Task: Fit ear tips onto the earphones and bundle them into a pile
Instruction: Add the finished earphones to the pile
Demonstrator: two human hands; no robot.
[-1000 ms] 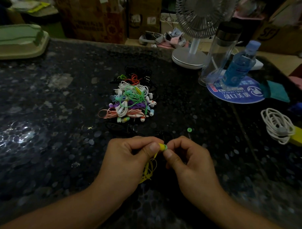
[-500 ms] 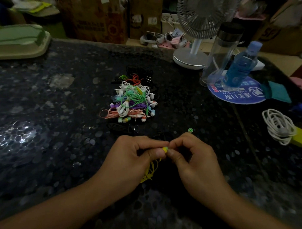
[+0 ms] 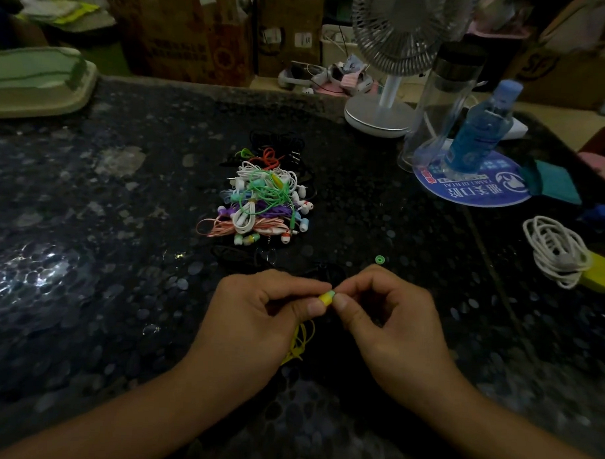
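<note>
Between both hands' pinching fingertips (left hand (image 3: 257, 317), right hand (image 3: 387, 321)) sits the yellow earbud (image 3: 327, 296).

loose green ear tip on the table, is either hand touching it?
No. The small green ring-shaped ear tip lies alone on the dark speckled table, beyond the right hand, while both hands pinch the yellow earbud.
</note>
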